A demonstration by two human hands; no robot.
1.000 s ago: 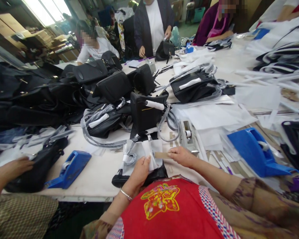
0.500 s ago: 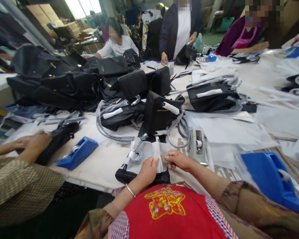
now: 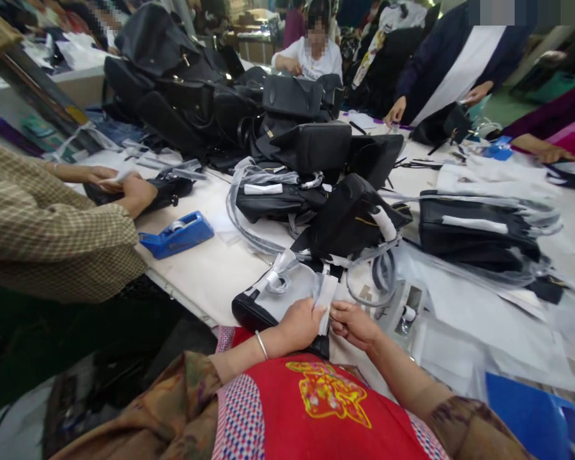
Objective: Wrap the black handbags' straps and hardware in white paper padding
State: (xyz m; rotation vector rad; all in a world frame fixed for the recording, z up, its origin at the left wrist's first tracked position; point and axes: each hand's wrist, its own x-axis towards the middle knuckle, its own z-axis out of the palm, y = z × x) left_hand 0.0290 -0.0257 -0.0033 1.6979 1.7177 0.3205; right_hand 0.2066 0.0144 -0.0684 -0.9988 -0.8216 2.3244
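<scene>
A black bag [image 3: 249, 313] lies in front of me at the table's edge, its upper side covered by a white sheet [image 3: 294, 295]. Bundled, plastic-wrapped cord [image 3: 278, 281] rests on that sheet. My left hand [image 3: 301, 324] is closed, thumb and fingers pinching a white paper strip [image 3: 326, 295] that runs over the bag. Just right of the strip, my right hand [image 3: 354, 324] is closed too, its fingertips pinched together at the strip's edge. What sits between those fingertips is too small to make out.
A metal tape dispenser [image 3: 407, 313] stands to the right, and a blue tape dispenser [image 3: 179, 234] to the left. Black bags [image 3: 323, 150] are piled beyond. Blue plastic [image 3: 531, 409] is at lower right. A co-worker's checked sleeve [image 3: 76, 217] reaches in from the left.
My view has turned left, so the table's things appear further right. My hands remain at the strip; the brown piece seen in my right fingers earlier no longer shows. The left co-worker's hands have moved.
</scene>
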